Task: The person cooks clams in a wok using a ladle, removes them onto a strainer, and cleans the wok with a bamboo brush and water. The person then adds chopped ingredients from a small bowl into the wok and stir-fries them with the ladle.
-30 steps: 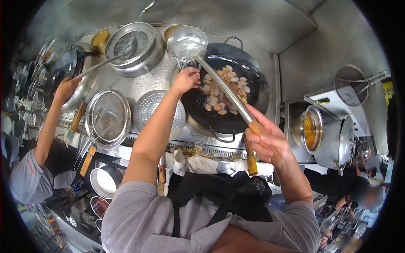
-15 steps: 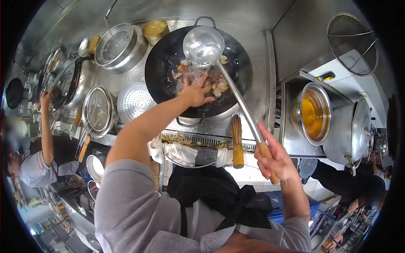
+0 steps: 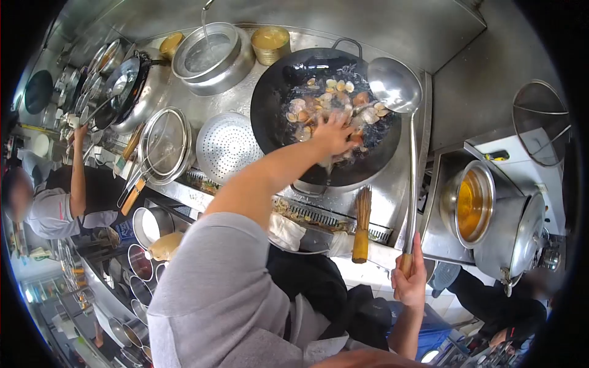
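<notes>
In the head view a black wok [image 3: 270, 116] holds water with clams [image 3: 341, 86] and other pale and orange-brown pieces of food. My left hand [image 3: 334, 134] reaches into it with fingers spread, resting among the food; the fingertips are partly hidden by blur and splashing water. My right hand [image 3: 410, 279] is closed around the wooden handle end of a long metal ladle [image 3: 396, 84]. The ladle's bowl is over the wok's right rim, and its shaft runs down outside the wok to my right hand.
Left of the wok are a perforated metal strainer [image 3: 227, 146], a mesh skimmer [image 3: 164, 146], a metal pot [image 3: 218, 76] and a tin [image 3: 270, 46]. A bamboo brush [image 3: 362, 224] lies in front. A bowl of orange liquid [image 3: 473, 205] stands right. Co-workers [image 3: 46, 208] are at both sides.
The ladle's bowl has swung from above the food to the wok's right rim, its handle now more upright. My left hand stays in the food, where more clams show. The view has shifted.
</notes>
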A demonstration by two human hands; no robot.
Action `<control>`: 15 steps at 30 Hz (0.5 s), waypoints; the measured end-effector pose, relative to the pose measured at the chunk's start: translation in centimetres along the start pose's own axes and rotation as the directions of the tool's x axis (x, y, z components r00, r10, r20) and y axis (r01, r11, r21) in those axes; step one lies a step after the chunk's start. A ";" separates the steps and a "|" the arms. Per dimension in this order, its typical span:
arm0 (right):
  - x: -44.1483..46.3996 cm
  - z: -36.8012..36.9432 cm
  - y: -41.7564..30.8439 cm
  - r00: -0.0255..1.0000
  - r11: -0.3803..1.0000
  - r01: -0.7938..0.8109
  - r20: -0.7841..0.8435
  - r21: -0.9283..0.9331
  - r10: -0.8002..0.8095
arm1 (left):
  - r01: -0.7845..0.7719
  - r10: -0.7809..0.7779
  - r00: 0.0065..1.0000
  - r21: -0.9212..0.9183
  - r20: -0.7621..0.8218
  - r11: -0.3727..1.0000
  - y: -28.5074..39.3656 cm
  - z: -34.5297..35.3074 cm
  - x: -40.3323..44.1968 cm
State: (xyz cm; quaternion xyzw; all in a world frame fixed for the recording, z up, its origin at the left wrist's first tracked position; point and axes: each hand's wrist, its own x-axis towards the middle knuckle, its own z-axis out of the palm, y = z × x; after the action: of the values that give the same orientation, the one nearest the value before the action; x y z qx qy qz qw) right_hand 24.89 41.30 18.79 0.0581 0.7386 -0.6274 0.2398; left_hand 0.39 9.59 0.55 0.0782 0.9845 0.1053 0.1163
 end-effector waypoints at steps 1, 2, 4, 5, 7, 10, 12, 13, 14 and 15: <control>-0.9 0.0 0.2 0.999 1.000 0.011 -0.042 0.024 -0.010 | -0.094 0.093 0.996 0.026 0.010 0.995 -1.2 -0.1 -2.1; -1.7 0.0 0.1 0.998 1.000 0.003 -0.066 0.018 -0.001 | -0.193 0.193 0.981 0.048 0.020 0.980 -2.3 -0.2 -3.7; -2.5 0.1 -0.2 0.993 0.999 -0.021 -0.118 -0.039 0.016 | -0.230 0.225 0.973 0.207 0.048 0.951 -5.3 -1.1 -4.6; -3.0 0.1 -0.4 0.993 0.999 -0.015 -0.117 -0.036 0.010 | -0.208 0.207 0.978 0.222 0.025 0.953 -7.1 -1.2 -3.6; -3.7 0.3 0.3 0.989 0.998 -0.008 -0.151 -0.061 -0.001 | -0.135 0.147 0.987 0.164 -0.059 0.977 -9.0 -1.6 0.3; -4.3 1.2 0.2 0.980 0.997 -0.050 -0.196 -0.063 0.036 | -0.042 0.052 0.979 0.054 -0.199 0.998 -7.8 -1.4 5.0; -4.7 1.7 0.9 0.979 0.999 -0.032 -0.204 -0.043 0.023 | -0.011 0.013 0.990 0.015 -0.143 1.000 -5.1 1.1 6.3; -4.8 2.1 0.7 0.973 0.996 -0.053 -0.228 -0.070 0.036 | -0.051 0.051 0.996 -0.007 -0.072 0.999 -3.8 1.3 5.4; -4.7 2.1 0.7 0.975 0.997 -0.048 -0.222 -0.063 0.033 | -0.093 0.093 0.996 -0.029 -0.005 0.995 -2.7 1.4 4.0; -4.8 1.8 0.8 0.973 0.994 -0.039 -0.230 -0.100 0.015 | -0.136 0.144 0.982 -0.072 0.121 0.988 -2.1 0.7 2.7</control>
State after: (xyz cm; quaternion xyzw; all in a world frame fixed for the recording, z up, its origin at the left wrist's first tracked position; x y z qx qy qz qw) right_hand 29.95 40.75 19.90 0.1275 0.7921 -0.5738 0.1646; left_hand -2.34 8.17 -1.19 0.1502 0.9634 0.1392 0.1728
